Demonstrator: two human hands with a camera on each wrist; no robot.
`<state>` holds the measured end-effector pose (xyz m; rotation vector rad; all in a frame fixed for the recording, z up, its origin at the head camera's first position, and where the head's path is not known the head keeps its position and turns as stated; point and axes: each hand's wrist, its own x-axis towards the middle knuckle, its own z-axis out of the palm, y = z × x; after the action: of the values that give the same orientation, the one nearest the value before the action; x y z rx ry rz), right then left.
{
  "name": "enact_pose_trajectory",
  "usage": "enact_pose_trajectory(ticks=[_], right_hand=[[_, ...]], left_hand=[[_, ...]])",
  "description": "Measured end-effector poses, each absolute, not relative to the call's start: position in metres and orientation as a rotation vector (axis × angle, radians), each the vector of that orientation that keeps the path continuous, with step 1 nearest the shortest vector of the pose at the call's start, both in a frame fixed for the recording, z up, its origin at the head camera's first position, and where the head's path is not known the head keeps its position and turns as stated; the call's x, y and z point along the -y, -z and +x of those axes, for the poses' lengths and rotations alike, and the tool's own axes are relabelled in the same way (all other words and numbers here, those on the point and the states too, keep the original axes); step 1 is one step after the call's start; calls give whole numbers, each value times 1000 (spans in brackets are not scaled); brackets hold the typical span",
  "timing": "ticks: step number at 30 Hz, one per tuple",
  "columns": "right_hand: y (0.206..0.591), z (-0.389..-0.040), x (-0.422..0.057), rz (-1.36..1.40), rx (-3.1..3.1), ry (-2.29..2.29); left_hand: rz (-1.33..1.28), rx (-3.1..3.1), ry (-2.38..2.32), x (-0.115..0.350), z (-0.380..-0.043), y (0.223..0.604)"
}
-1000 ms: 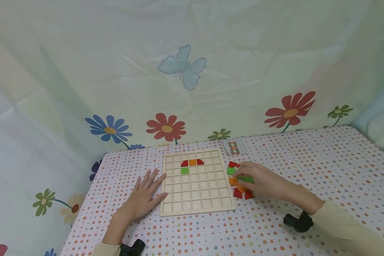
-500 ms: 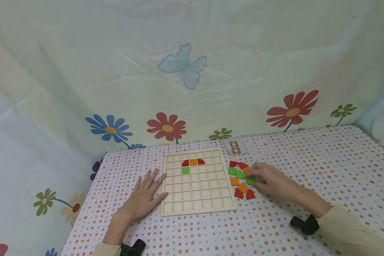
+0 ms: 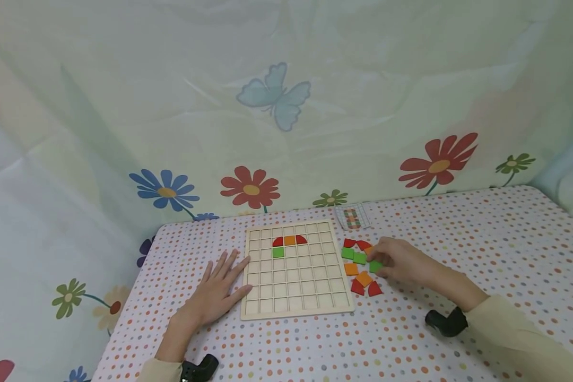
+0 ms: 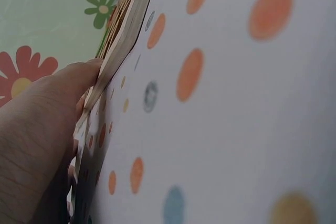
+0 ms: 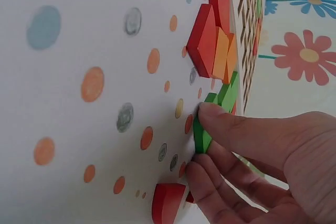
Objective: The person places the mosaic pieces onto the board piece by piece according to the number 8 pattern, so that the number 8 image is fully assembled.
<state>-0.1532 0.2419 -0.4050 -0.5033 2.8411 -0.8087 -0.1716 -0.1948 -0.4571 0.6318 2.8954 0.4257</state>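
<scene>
My left hand lies flat with fingers spread, its thumb and fingertips at the left edge of the wooden grid board. In the left wrist view the thumb touches the board's side. Two red quarter-round tiles flank an orange square tile on the board, with a green square tile below the left one. My right hand pinches another green square tile at the loose pile; in the right wrist view its thumb presses on this green tile.
Right of the board lie several loose tiles: green squares, orange squares and red quarter-rounds. A pattern card lies behind them. A dotted cloth covers the table, and a flowered curtain hangs at the back.
My right hand has drawn back slightly to the right, uncovering tiles in the pile. The pinched green tile now sits apart from the other greens. My left hand stays on the board's edge.
</scene>
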Motion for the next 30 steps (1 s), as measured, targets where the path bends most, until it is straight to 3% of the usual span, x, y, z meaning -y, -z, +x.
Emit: enact_pose_trajectory(ticks=[13, 30], right_hand=[[402, -154, -239, -323, -2865, 830], [389, -156, -234, -401, -2980, 1001]], left_hand=[[656, -2927, -449, 194, -169, 455], [682, -2945, -483, 194, -168, 455]])
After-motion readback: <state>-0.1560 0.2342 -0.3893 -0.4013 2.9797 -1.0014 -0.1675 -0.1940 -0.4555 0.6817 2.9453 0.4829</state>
